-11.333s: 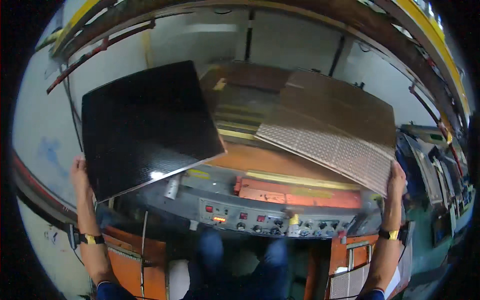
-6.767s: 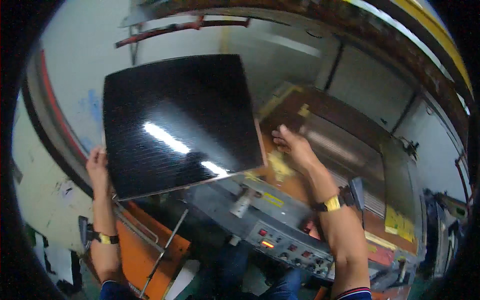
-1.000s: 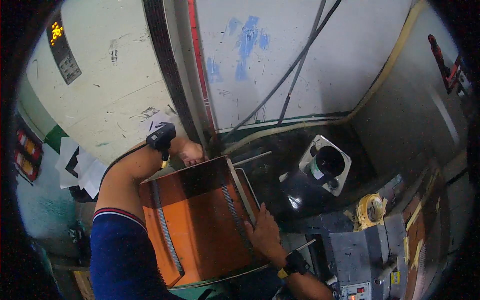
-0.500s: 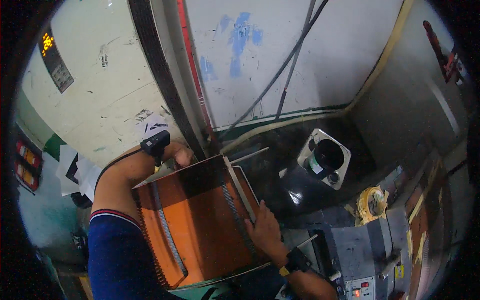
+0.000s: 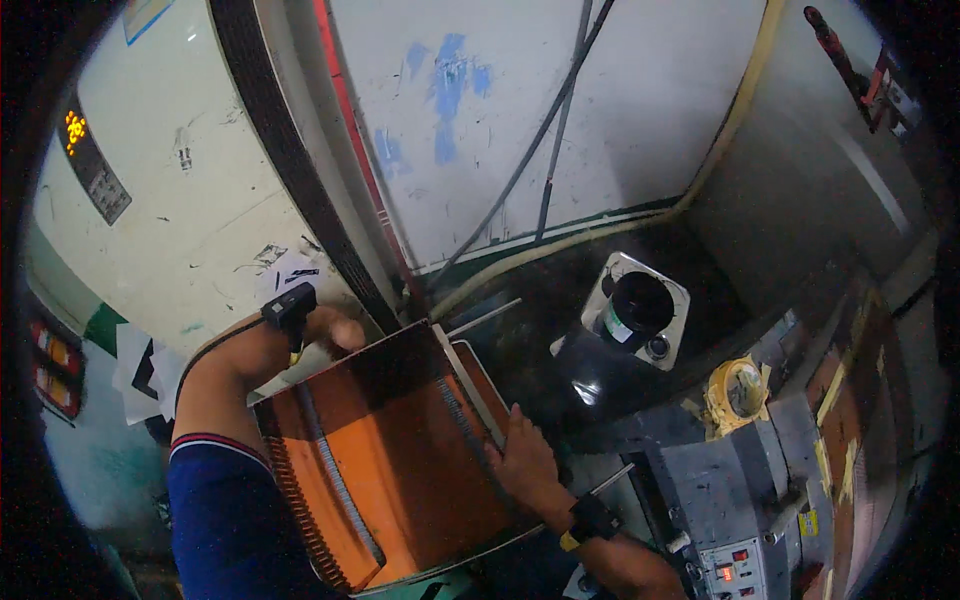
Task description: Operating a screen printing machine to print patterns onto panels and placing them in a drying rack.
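Observation:
An orange tray with thin metal rims stands tilted before me. Two ridged, spring-like strips run along its inside, and a toothed, coil-like edge lines its left side. At the right rim, my right hand is closed over the metal edge, with one finger pointing up. Just past the far left corner is my left hand, its fingers curled and partly hidden, so whether it holds anything is unclear. Each wrist wears a black strapped device; the left one shows plainly.
Beyond the tray, a black cylindrical container sits on a pale square metal plate. A yellow tape roll lies on the grey machine, near a switch panel. A cream cabinet and a red pipe stand at the left.
The whole view has shifted, so the surroundings sit a little farther left. My left hand is slightly farther from the tray's far rim; my right hand stays at the right rim.

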A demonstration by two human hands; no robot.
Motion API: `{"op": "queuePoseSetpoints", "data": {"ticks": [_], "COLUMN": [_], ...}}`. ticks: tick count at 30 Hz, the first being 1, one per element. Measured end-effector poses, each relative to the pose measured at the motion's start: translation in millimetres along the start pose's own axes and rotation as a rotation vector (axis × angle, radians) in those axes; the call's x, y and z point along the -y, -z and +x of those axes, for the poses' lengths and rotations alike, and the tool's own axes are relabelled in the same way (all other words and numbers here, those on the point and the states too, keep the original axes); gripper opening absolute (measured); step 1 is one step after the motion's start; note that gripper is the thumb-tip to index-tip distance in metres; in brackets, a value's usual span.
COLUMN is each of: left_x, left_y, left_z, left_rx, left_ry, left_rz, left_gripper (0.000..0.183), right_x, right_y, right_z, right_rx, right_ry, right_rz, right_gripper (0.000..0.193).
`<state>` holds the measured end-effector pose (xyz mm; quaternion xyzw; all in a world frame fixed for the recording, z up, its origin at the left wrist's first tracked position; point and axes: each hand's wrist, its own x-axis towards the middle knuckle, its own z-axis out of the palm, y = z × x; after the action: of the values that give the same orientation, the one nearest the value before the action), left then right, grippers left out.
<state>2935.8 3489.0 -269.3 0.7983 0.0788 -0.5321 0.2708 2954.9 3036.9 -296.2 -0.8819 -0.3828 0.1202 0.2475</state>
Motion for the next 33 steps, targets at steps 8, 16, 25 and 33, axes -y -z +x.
{"op": "queuePoseSetpoints", "data": {"ticks": [8,16,25,33], "left_x": [2.1,-14.1,-46.0,-155.2], "left_y": [-9.0,-2.0,-14.2,-36.8], "left_z": [-2.5,-0.9,-74.5,-188.2], "left_rx": [0.017,-0.020,-0.407,-1.236], "left_ry": [0.030,-0.002,-0.012,-0.193], "left_rz": [-0.013,0.037,0.229,0.328], "left_gripper": [0.021,0.021,0.021,0.021], "right_x": [-2.4,-3.2,10.9,27.6], "right_y": [-3.5,-5.7,2.1,6.4], "right_z": [-2.0,-1.8,-3.2,-20.4], "right_rx": [-0.027,-0.056,-0.068,-0.288], "right_ry": [0.048,0.023,0.040,0.119], "right_rz": [-0.005,0.010,0.088,0.031], "right_gripper": [0.076,0.076,0.071,0.060]}}
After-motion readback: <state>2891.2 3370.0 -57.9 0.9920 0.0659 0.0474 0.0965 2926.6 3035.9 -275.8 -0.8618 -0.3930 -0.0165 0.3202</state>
